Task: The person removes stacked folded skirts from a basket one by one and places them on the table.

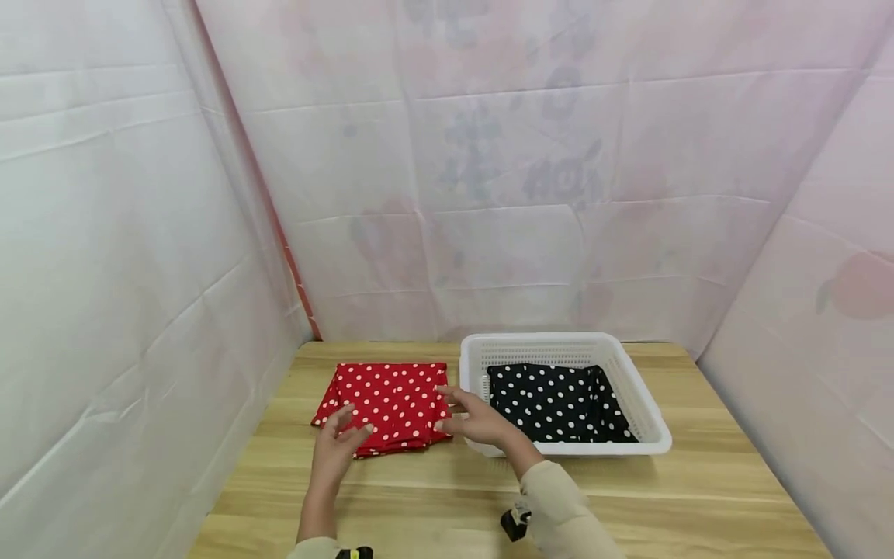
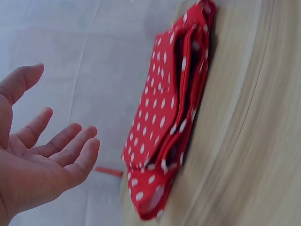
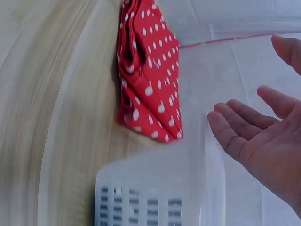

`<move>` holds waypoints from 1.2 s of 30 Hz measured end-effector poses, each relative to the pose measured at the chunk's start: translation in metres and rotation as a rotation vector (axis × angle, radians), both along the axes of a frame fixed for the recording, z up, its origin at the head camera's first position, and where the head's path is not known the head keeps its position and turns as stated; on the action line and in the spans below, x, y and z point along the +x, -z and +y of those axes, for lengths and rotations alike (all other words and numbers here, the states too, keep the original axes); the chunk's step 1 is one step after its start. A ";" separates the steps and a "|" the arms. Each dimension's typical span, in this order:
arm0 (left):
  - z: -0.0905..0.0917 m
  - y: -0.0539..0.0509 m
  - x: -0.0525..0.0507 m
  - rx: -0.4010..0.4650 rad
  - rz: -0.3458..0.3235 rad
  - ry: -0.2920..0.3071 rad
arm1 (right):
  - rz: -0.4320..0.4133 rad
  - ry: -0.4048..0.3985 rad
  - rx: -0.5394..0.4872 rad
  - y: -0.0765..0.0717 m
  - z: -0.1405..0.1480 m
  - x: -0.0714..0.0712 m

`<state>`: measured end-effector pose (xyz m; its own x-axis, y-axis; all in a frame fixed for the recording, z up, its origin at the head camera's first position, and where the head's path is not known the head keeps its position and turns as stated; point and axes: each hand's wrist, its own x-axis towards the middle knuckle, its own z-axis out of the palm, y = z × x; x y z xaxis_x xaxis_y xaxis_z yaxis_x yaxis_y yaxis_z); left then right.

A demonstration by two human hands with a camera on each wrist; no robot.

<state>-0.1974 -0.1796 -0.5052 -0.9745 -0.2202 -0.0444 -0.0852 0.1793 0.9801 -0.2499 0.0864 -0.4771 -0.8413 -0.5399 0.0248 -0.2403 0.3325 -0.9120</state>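
Note:
A red cloth with white polka dots [image 1: 391, 400] lies folded in layers on the wooden table, its folded edges facing the person. My left hand [image 1: 334, 450] hovers over its near left corner, fingers loosely bent and holding nothing. On the other side my right hand [image 1: 478, 419] hangs in the air between the cloth and the basket, thumb and fingers apart. In the left wrist view the red cloth [image 2: 157, 103] stands clear of the left fingers [image 2: 70, 146]. The right wrist view likewise shows a gap between the red cloth [image 3: 150, 70] and the right fingers [image 3: 235, 125].
A white plastic basket [image 1: 660, 435] with slotted walls stands right of the red cloth. Inside it lies a black cloth with white dots [image 1: 559, 400]. Pale printed sheeting [image 1: 489, 194] encloses the table [image 1: 419, 512] at the back and both sides.

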 end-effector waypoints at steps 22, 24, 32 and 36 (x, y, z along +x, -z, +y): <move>0.106 -0.018 -0.016 0.106 0.151 0.231 | 0.001 0.094 0.066 -0.029 0.110 0.009; 0.115 -0.019 -0.018 0.117 0.156 0.257 | 0.001 0.119 0.080 -0.030 0.119 0.009; 0.141 -0.052 -0.009 0.128 0.152 0.342 | 0.000 0.191 0.090 -0.035 0.144 0.014; 0.150 -0.054 -0.012 0.152 0.163 0.376 | -0.002 0.211 0.087 -0.037 0.155 0.015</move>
<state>-0.2093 -0.0296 -0.4516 -0.9826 0.1481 0.1120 0.1164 0.0214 0.9930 -0.2353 0.2413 -0.4403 -0.9358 -0.3523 -0.0162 -0.1551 0.4524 -0.8782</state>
